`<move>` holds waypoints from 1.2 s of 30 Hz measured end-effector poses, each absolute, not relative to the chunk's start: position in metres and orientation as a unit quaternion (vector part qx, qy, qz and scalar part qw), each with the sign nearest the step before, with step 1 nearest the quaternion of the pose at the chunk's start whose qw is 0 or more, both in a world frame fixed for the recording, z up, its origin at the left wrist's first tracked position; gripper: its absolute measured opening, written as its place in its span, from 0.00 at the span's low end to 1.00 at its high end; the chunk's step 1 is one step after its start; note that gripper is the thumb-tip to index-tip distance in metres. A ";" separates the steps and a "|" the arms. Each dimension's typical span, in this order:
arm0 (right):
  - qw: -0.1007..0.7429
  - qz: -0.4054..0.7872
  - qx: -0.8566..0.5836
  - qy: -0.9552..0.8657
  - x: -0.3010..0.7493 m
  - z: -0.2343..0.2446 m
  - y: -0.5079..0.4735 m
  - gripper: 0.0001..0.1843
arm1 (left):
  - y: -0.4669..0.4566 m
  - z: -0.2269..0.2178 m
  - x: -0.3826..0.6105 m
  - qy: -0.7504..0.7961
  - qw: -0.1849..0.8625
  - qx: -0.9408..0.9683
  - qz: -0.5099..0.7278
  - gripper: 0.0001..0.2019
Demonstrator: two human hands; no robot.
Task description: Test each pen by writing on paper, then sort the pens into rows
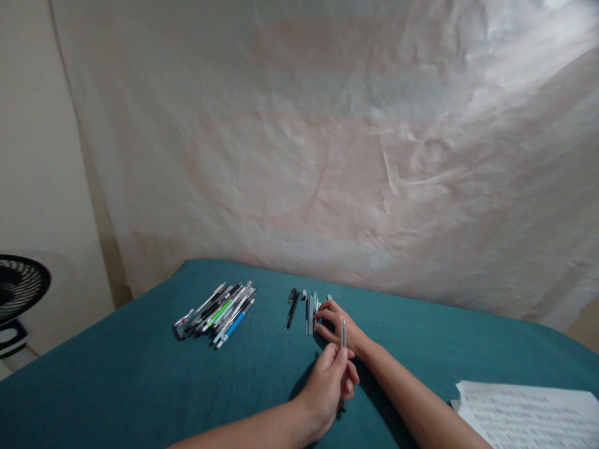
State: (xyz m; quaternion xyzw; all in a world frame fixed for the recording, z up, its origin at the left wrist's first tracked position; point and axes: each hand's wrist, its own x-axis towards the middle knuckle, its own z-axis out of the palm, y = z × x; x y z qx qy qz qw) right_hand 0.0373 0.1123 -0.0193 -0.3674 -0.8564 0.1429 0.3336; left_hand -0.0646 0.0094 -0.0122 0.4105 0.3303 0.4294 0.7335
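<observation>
My left hand (330, 381) is closed around a slim silver pen (343, 333) that stands upright from its fingers. Just beyond it, my right hand (337, 324) reaches to a short row of pens (306, 307) laid side by side on the teal tablecloth (140, 374). Its fingers are curled on the rightmost pens of that row, and what they pinch is hidden. A black pen (292, 308) lies at the row's left end. Further left sits a larger heap of pens (218, 310), white, black, green and blue.
A printed sheet of paper (528, 415) lies at the table's near right corner. A crinkled pale sheet hangs as a backdrop behind the table. A black fan (19, 290) stands at the far left, off the table.
</observation>
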 end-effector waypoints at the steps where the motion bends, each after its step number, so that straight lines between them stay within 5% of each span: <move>1: 0.332 0.141 -0.366 -0.858 0.038 -0.019 0.112 0.13 | 0.009 -0.012 -0.065 0.330 0.733 0.413 0.429 0.16; 36: 0.290 0.019 -0.355 -0.889 0.029 -0.008 0.101 0.14 | 0.007 -0.009 -0.065 0.316 0.736 0.403 0.442 0.13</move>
